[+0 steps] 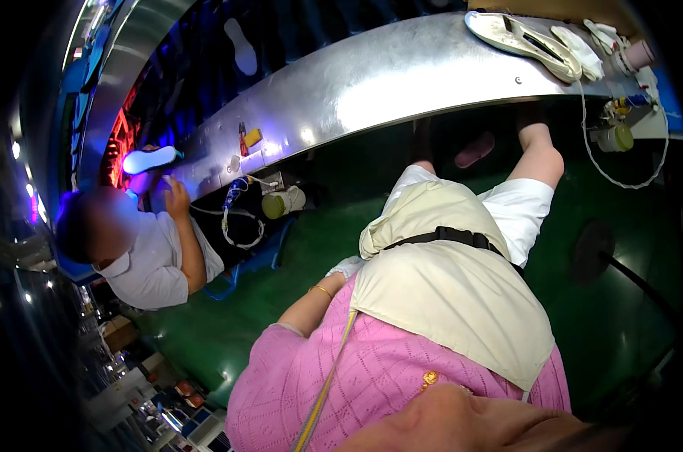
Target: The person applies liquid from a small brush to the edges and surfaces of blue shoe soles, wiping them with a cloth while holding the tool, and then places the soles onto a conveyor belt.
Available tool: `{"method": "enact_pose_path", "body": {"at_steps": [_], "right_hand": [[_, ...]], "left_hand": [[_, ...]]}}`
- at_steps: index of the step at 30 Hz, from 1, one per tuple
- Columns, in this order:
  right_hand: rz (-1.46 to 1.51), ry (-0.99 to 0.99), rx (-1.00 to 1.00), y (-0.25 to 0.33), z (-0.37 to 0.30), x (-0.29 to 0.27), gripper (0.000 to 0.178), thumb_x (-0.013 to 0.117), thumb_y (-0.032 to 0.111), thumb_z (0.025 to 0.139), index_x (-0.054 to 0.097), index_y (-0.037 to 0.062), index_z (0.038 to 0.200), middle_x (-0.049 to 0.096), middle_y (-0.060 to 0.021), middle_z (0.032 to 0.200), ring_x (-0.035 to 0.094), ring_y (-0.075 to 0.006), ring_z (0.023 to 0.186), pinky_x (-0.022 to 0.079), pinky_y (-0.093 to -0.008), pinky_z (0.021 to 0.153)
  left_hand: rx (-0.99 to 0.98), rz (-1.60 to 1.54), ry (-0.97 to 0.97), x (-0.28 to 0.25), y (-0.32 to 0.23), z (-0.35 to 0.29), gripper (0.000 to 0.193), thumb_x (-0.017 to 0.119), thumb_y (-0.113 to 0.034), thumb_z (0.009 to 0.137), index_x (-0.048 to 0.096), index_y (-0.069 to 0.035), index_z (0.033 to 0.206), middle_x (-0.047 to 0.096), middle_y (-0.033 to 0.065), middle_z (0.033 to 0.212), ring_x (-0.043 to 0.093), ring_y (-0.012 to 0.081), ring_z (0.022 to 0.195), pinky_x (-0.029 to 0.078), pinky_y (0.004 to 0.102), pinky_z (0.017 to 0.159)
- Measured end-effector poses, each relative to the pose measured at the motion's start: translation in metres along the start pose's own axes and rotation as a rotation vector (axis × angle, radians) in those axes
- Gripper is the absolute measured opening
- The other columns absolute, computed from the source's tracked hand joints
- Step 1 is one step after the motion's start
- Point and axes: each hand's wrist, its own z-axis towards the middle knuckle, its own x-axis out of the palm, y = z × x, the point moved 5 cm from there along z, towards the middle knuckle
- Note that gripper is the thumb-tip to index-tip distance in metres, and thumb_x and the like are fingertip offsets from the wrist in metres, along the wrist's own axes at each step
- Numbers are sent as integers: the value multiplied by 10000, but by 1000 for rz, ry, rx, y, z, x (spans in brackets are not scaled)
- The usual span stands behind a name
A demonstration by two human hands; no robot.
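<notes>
My left hand [346, 267], in a white glove, is down at my side, against the edge of the cream apron [432, 271] I wear. Its fingers are partly hidden there, and nothing that it holds can be made out. My right hand is outside the picture. In front of me, a pale shoe sole [499, 34] with a dark strip-like thing on it lies on the metal bench [371, 90], beside crumpled white cloths [579, 53]. Both are well away from my left hand.
Behind the bench, a dark conveyor carries a white sole [240, 47]. At left, a seated co-worker [153, 256] reaches toward a brightly lit sole [149, 159]. A yellow block [252, 137] sits on the bench. Hoses hang below, and a black-poled stand [594, 252] is at right.
</notes>
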Motion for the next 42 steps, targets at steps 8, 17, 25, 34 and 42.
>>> {"method": "enact_pose_path", "body": {"at_steps": [8,17,25,34,42], "right_hand": [[0,-6,-4,-3,2,0,714,763,62,690,443,-14,1323,615,-216,1100,652,-347,924,544,-436,825],[-1,-15,3,-6,7,2,707,761,48,690,445,-17,1319,621,-218,1089,659,-349,911,553,-438,814],[6,-29,21,-9,11,1,701,760,36,690,447,-19,1315,626,-221,1079,665,-351,899,560,-439,804],[15,-11,8,-13,11,-1,694,759,22,690,450,-21,1310,632,-223,1068,672,-353,886,568,-440,792],[15,10,1,-12,13,-1,689,757,9,690,452,-23,1306,637,-226,1058,678,-355,875,576,-441,782]], "left_hand": [[-139,-33,31,-2,-7,-1,570,515,-520,868,655,-55,1166,625,207,1214,612,358,1099,479,407,912],[-175,-39,22,-3,0,-23,556,527,-505,861,660,-52,1156,637,206,1189,624,348,1071,487,406,895],[-211,-64,14,-8,-3,-25,545,539,-492,855,664,-48,1146,647,204,1167,636,339,1046,494,405,880],[-204,-47,25,-13,-10,-23,532,552,-477,848,669,-45,1135,658,203,1142,649,329,1018,502,404,864],[-167,-35,8,-13,-7,-14,521,563,-464,842,673,-41,1126,669,202,1120,660,320,993,509,403,849]]}}
